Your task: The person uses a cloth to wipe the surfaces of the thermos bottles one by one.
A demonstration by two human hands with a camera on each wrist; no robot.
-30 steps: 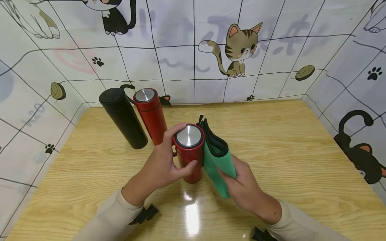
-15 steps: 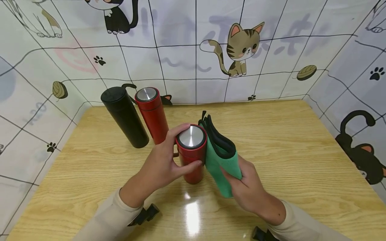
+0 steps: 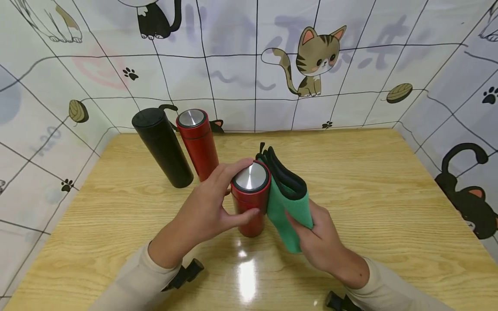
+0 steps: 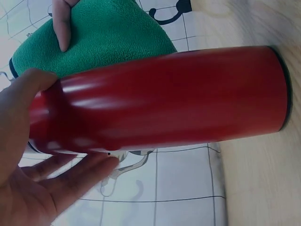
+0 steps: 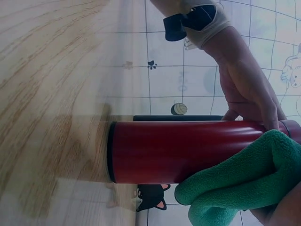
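Note:
In the head view my left hand (image 3: 204, 207) grips a red thermos (image 3: 250, 203) near its top. The thumb crosses the front and the fingers lie along the left side of its brushed silver lid (image 3: 251, 176). The thermos stands upright, its dark base on the table in the right wrist view. My right hand (image 3: 324, 237) holds a folded green cloth (image 3: 289, 216) with black edging, thumb on the near face and the other fingers hidden behind it. The cloth (image 5: 244, 181) lies against the right side of the thermos (image 5: 160, 150).
Behind my left hand stand a second red thermos (image 3: 199, 144) and a black one (image 3: 163, 147), side by side. The wood-grain table (image 3: 350, 172) backs onto a cat-patterned white cloth wall (image 3: 233, 77), which also rises at both sides.
The head view has shifted slightly. My left fingers have moved a little farther along the lid's edge. The cloth stays beside the thermos, with only a small shift.

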